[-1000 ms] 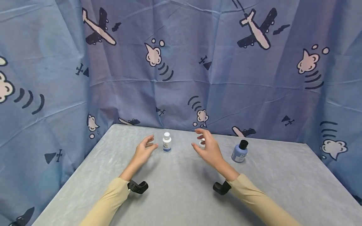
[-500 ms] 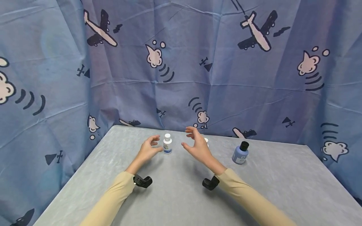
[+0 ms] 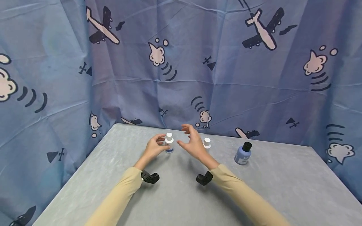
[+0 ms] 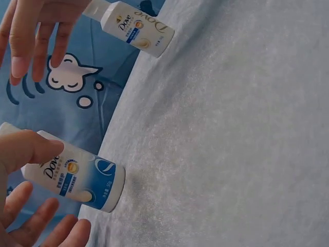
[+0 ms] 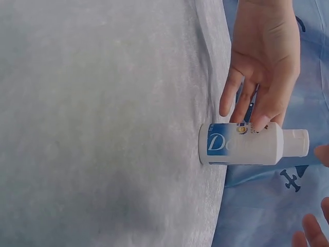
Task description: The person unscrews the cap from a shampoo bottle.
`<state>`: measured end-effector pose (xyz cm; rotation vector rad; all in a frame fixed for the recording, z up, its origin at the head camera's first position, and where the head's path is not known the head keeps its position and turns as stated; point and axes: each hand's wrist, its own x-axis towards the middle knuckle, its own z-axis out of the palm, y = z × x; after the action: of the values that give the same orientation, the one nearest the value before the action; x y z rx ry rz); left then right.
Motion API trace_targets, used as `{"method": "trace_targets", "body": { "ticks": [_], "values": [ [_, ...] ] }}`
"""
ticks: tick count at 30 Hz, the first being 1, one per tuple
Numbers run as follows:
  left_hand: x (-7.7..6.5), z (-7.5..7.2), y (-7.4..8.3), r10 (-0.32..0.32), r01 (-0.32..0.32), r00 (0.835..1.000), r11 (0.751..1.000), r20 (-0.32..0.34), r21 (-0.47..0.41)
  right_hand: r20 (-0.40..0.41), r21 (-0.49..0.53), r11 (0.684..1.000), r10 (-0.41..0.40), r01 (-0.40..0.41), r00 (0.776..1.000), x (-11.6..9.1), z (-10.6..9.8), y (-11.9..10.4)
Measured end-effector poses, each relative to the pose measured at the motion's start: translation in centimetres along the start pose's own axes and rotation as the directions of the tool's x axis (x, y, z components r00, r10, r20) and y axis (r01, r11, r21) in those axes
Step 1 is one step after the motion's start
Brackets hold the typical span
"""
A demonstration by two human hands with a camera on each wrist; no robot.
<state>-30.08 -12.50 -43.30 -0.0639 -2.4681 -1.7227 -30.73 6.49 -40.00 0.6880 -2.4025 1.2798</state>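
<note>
In the head view my left hand [image 3: 154, 147] is at a small white Dove bottle [image 3: 169, 140] with a blue lower label, standing upright on the table. The left wrist view has the thumb lying across the bottle [image 4: 85, 172], the other fingers spread beside it and not wrapped round; whether the thumb touches cannot be told. My right hand [image 3: 195, 146] hovers to the right of that bottle, fingers apart and loosely bent, holding nothing. Partly behind it stands a second white Dove bottle [image 3: 207, 143], also seen in the left wrist view [image 4: 139, 28].
A blue bottle with a black cap [image 3: 243, 153] stands on the right of the pale grey table [image 3: 181, 194]. Behind the table hangs a blue curtain [image 3: 181, 62] printed with planes and clouds. Each wrist wears a black camera mount.
My left hand has moved right, up to the blue-labelled bottle. My right hand has shifted left, uncovering more of the second white bottle. The bottles stay standing.
</note>
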Motion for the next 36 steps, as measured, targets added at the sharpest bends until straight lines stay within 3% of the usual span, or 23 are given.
{"method": "trace_targets", "body": {
  "ticks": [9, 20, 30, 36],
  "values": [
    [0.5, 0.6, -0.2, 0.018, -0.018, 1.000, 1.000, 0.002, -0.001, 0.020, 0.156, 0.983, 0.094, -0.096, 0.995, 0.0, 0.5, 0.2],
    [0.7, 1.2, -0.8, 0.016, -0.016, 1.000, 1.000, -0.026, -0.011, 0.041, 0.165, 0.975, 0.146, -0.151, 0.988, 0.1, 0.9, 0.0],
    [0.4, 1.9, -0.8, 0.107, -0.104, 0.993, 0.993, -0.040, 0.056, 0.043, 0.186, 0.971, 0.144, -0.150, 0.989, 0.2, 1.4, 0.3],
    [0.2, 2.0, -0.5, 0.121, -0.116, 0.991, 0.989, -0.050, 0.093, 0.037, 0.196, 0.972, 0.125, -0.130, 0.992, 0.2, 1.5, 0.3]
  ]
}}
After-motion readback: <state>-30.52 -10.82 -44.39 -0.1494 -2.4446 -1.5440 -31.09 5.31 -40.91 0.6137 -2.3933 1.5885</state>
